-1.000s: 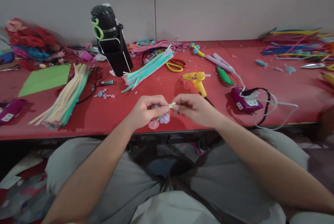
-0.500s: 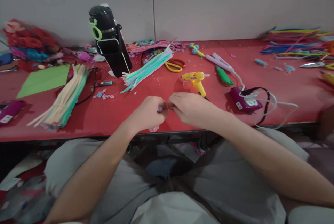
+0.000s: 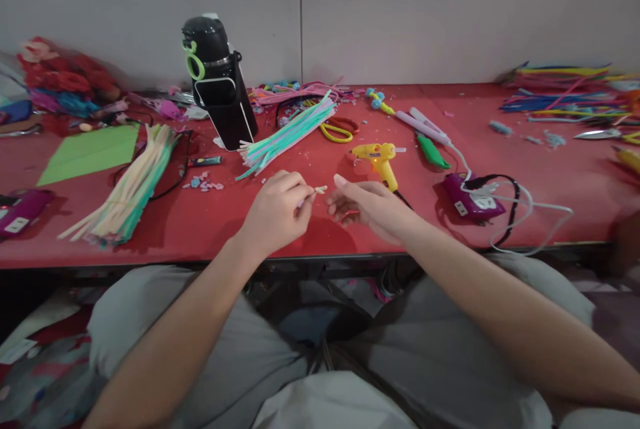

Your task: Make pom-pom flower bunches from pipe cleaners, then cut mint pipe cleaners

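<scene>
Red cloth covers the table (image 3: pixel 350 229), and over its near edge the two hands have come apart since half a second ago, when they were pressed together around a small fuzzy piece. The left hand (image 3: pixel 277 212) is curled closed, thumb and forefinger pinching a short pale stem (image 3: pixel 315 191) whose tip pokes out to the right. A second ago pink and lilac puffs hung below that fist; now they cannot be seen, hidden by the fingers if they are there at all. The right hand (image 3: pixel 367 205) has let go and lies loosely open, palm turned inward, forefinger stretched toward the stem's tip, just beside it but not touching. Both hands have also lifted slightly further onto the table than before.

The stem sits between the two hands, gripped only by the left one.

Beyond the right hand, close behind its knuckles, stands a yellow glue gun (image 3: pixel 377 157). Further right lies a purple power strip (image 3: pixel 470 194) with cords. Behind the left hand a bundle of mint and pink pipe cleaners (image 3: pixel 287 135) leans toward a black bottle (image 3: pixel 220 85). Another pale bundle (image 3: pixel 130 192) lies to the left, next to green paper (image 3: pixel 90 154).
</scene>
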`<state>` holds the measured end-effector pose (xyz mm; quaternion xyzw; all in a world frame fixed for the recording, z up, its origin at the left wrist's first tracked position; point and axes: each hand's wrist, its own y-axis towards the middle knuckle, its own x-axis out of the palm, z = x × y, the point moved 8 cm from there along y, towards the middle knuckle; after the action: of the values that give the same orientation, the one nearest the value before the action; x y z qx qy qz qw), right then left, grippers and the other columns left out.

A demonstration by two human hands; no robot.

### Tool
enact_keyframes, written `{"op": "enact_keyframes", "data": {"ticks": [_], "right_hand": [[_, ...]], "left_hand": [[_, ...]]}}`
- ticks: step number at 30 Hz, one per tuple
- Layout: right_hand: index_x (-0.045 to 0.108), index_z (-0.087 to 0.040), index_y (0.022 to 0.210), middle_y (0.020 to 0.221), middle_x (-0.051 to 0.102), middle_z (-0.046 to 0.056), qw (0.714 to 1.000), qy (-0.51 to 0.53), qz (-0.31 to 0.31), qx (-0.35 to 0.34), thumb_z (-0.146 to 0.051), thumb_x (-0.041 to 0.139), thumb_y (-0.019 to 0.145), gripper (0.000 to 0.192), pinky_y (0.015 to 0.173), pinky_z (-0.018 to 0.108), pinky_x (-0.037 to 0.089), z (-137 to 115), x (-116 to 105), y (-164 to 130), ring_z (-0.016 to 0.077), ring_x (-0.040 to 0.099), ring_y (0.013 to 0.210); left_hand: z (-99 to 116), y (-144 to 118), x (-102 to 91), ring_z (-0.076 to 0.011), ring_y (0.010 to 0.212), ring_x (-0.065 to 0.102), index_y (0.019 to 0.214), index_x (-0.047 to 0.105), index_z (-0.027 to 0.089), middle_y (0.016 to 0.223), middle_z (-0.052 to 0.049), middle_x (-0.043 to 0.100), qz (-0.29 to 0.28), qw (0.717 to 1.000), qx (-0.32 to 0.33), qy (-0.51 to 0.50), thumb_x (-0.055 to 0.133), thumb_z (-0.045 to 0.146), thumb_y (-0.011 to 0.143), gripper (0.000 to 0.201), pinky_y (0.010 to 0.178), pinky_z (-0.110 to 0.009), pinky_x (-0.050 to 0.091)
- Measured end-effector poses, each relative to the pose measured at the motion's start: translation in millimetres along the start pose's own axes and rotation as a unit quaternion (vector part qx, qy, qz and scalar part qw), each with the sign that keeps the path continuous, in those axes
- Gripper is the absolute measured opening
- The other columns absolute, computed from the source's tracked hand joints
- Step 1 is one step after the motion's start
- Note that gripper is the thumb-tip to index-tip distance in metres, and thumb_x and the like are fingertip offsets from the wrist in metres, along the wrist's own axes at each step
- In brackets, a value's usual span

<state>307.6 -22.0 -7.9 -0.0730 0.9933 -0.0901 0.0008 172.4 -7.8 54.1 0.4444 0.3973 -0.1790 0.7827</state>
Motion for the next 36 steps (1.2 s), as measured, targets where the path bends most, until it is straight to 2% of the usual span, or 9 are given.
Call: {"op": "enact_keyframes", "data": {"ticks": [3,6,11,15,19,22,24,28,36], "right_hand": [[0.070,-0.015,0.076,0.075,0.066,0.005,0.999,0.032,0.003,0.006,-0.060,0.081,0.072,0.047,0.064,0.026,0.053,5.0,5.7,4.7,0.0133,0.062,0.068],[0.073,-0.016,0.081,0.073,0.067,0.002,0.999,0.016,0.013,-0.035,-0.053,0.084,0.070,0.040,0.065,0.027,0.053,6.0,4.9,8.1,0.0131,0.060,0.068],[0.073,-0.017,0.088,0.083,0.071,0.003,0.990,-0.002,0.019,-0.140,-0.045,0.083,0.076,0.032,0.073,0.029,0.054,-10.4,0.5,2.0,0.0132,0.062,0.073],[0.071,-0.019,0.085,0.084,0.070,0.003,0.979,0.045,0.002,-0.198,-0.040,0.084,0.077,0.027,0.077,0.031,0.055,-23.6,3.0,-7.0,0.0140,0.065,0.078],[0.071,-0.019,0.080,0.085,0.064,0.000,0.969,0.087,-0.071,-0.222,-0.033,0.086,0.075,0.021,0.071,0.030,0.057,-29.8,12.4,-11.3,0.0120,0.063,0.075],[0.072,-0.019,0.079,0.084,0.061,0.000,0.962,0.100,-0.138,-0.213,-0.029,0.086,0.075,0.017,0.066,0.028,0.059,-32.6,19.6,-14.8,0.0116,0.065,0.072],[0.075,-0.019,0.083,0.086,0.060,0.000,0.960,0.095,-0.161,-0.208,-0.027,0.085,0.077,0.014,0.066,0.028,0.061,-35.5,21.1,-18.0,0.0125,0.068,0.074],[0.078,-0.019,0.094,0.091,0.059,0.001,0.953,0.098,-0.222,-0.183,-0.024,0.081,0.082,0.013,0.071,0.033,0.065,-37.1,27.2,-25.7,0.0167,0.074,0.077],[0.080,-0.021,0.090,0.091,0.061,0.002,0.945,0.082,-0.243,-0.202,-0.027,0.084,0.080,0.013,0.068,0.029,0.064,-43.7,29.8,-33.5,0.0145,0.073,0.076]], "left_hand": [[5.1,-3.7,11.0,-0.0231,0.083,0.057,0.077,0.065,0.015,0.082,-0.010,0.065,-0.028,0.995,0.045,0.080,0.049,0.014,0.094,0.023,0.078,-0.038,0.046],[5.8,-5.6,13.8,-0.0223,0.083,0.056,0.077,0.066,0.016,0.081,-0.009,0.065,-0.044,0.995,0.043,0.072,0.049,0.015,0.095,0.024,0.078,-0.038,0.045],[-1.9,-4.4,3.8,-0.0165,0.074,0.058,0.078,0.067,0.017,0.081,-0.005,0.065,-0.043,0.985,-0.067,-0.152,0.055,0.022,0.094,0.021,0.073,-0.032,0.047],[-11.0,-9.1,10.7,-0.0139,0.068,0.060,0.079,0.070,0.016,0.077,-0.004,0.066,-0.068,0.904,-0.194,-0.375,0.065,0.031,0.089,0.018,0.064,-0.027,0.047],[-5.0,-19.5,35.2,-0.0119,0.056,0.057,0.071,0.071,0.014,0.068,-0.003,0.064,-0.137,0.753,-0.260,-0.589,0.076,0.035,0.077,0.023,0.054,-0.025,0.046],[5.2,-27.7,49.9,-0.0133,0.054,0.057,0.064,0.069,0.014,0.065,-0.005,0.065,-0.197,0.653,-0.296,-0.669,0.082,0.039,0.068,0.028,0.051,-0.026,0.046],[10.7,-29.2,52.1,-0.0141,0.055,0.058,0.063,0.070,0.014,0.064,-0.006,0.065,-0.220,0.627,-0.303,-0.683,0.083,0.039,0.066,0.029,0.051,-0.026,0.046],[16.3,-28.3,50.6,-0.0131,0.054,0.058,0.065,0.073,0.013,0.060,-0.005,0.064,-0.250,0.616,-0.306,-0.681,0.085,0.035,0.066,0.025,0.050,-0.025,0.045],[27.5,-33.7,61.4,-0.0182,0.057,0.060,0.063,0.073,0.015,0.059,-0.007,0.064,-0.263,0.570,-0.284,-0.725,0.084,0.036,0.062,0.023,0.055,-0.032,0.048]]}}
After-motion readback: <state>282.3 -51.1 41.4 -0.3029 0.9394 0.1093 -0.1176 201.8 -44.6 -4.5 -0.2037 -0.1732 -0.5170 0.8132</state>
